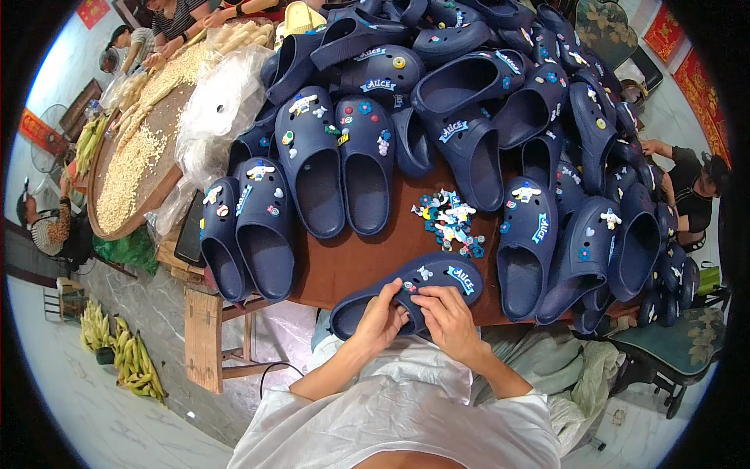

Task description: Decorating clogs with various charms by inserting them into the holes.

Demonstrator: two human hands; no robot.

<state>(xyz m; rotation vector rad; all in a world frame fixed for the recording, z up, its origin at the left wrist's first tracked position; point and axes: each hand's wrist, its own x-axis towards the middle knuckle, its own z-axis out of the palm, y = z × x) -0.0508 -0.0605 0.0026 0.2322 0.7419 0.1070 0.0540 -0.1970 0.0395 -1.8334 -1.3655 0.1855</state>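
Note:
A navy clog (367,300) lies sideways at the table's near edge, its toe to the right. Small charms and a light-blue lettered tag (462,280) decorate its upper. My left hand (379,322) grips the opening's rim, its thumb on the upper beside a pinkish charm and its fingers reaching inside. Closed against the near side of the upper, my right hand (448,319) has its fingertips close to the left thumb. Whether a small charm sits between those fingertips is hidden. Just beyond the clog lies a loose pile of colourful charms (451,224).
Finished-looking navy clogs (310,156) stand left, with a large heap of clogs (469,86) behind and right. A round tray (168,180) of pale kernels and a clear plastic bag (219,109) lie left. A wooden stool (203,340) stands below. Other people sit around.

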